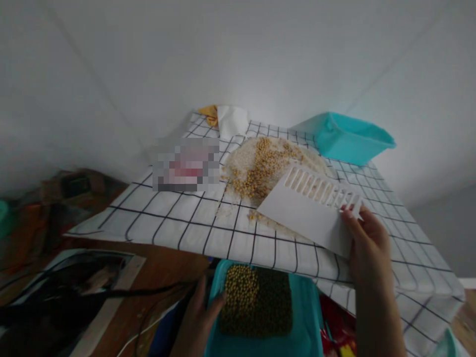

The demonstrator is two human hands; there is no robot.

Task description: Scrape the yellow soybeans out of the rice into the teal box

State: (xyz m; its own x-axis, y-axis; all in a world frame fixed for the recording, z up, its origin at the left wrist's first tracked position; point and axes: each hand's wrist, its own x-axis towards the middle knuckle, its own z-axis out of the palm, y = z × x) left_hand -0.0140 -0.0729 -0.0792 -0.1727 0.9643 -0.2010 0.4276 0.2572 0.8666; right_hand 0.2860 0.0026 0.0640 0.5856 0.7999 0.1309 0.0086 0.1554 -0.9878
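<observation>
My right hand (368,238) is closed on the right end of a white slotted plastic board (308,210). The board is tilted over the front of a spread pile of yellow beans (262,168) and pale grains (238,158) on the table. Below the front table edge, my left hand (201,307) grips the left side of a teal bin (307,317), its thumb over the rim. Inside the bin lie yellow beans (240,285) beside dark green beans (273,302).
A checked white cloth (148,223) covers the table. At the back right stands an angled teal container (355,141). White paper (232,121) and a yellow cloth (210,114) lie at the back. A pixelated pinkish item (188,166) is at left. Dark cables (148,291) run lower left.
</observation>
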